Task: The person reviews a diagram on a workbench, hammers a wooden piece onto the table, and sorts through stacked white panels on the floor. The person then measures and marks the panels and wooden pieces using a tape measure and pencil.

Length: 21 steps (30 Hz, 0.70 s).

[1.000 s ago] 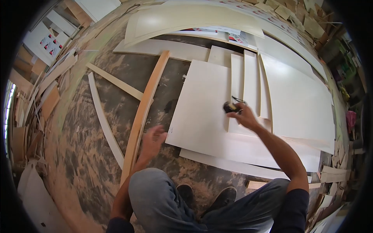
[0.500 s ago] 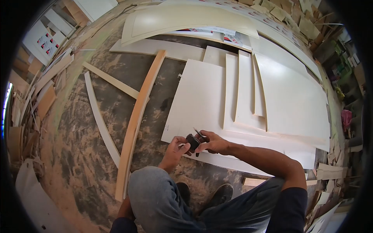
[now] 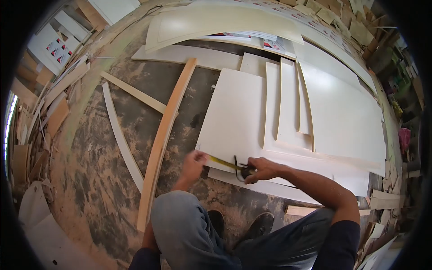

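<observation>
My right hand point(image 3: 266, 169) is closed around the dark case of a tape measure point(image 3: 247, 172). A short length of yellow tape blade point(image 3: 223, 162) runs out of the case to the left. At its free end, the fingers of my left hand point(image 3: 193, 163) pinch the blade, slightly blurred by motion. A thin dark curved strip point(image 3: 236, 165) sticks up beside the case; I cannot make out whether it is a strap or a pencil. Both hands are above the near left corner of a white board point(image 3: 231, 108) on the floor.
Narrower white panels point(image 3: 290, 99) and a large white sheet point(image 3: 346, 117) overlap on the right. A long wooden beam point(image 3: 166, 135) lies left of the boards, crossing a thin strip point(image 3: 132, 92). A curved white strip point(image 3: 120, 135) lies farther left. Offcuts point(image 3: 56, 119) pile along the side.
My hands have moved apart, right hand to the right and left hand slightly left. The yellow blade now stretches between them, drawn out of the case.
</observation>
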Motion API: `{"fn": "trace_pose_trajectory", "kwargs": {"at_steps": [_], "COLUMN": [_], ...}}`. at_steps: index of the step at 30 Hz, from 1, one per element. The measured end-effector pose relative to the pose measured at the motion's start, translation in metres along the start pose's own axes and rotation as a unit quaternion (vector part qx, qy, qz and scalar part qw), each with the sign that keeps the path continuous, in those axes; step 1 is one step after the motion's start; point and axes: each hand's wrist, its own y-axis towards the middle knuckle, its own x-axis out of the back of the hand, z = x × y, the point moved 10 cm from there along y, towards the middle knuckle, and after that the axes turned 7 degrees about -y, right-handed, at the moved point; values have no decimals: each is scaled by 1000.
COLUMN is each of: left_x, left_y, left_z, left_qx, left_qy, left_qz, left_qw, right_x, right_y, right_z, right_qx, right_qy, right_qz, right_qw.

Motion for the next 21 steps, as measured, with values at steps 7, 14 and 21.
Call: {"fn": "trace_pose_trajectory", "kwargs": {"at_steps": [7, 14, 21], "left_x": [49, 45, 40], "left_y": [31, 12, -1], "left_z": [-3, -3, -9], "left_qx": [-89, -95, -151], "left_qy": [229, 162, 205], "left_qz": [-112, -175, -219], "left_qw": [963, 966, 942], "right_x": [18, 4, 3], "right_y": [-33, -40, -46], "right_z": [-44, -21, -13], "right_qx": [-61, -49, -59], "right_qy": [-196, -236, -287], "right_qz": [36, 76, 50], "right_qw": [978, 968, 955]}}
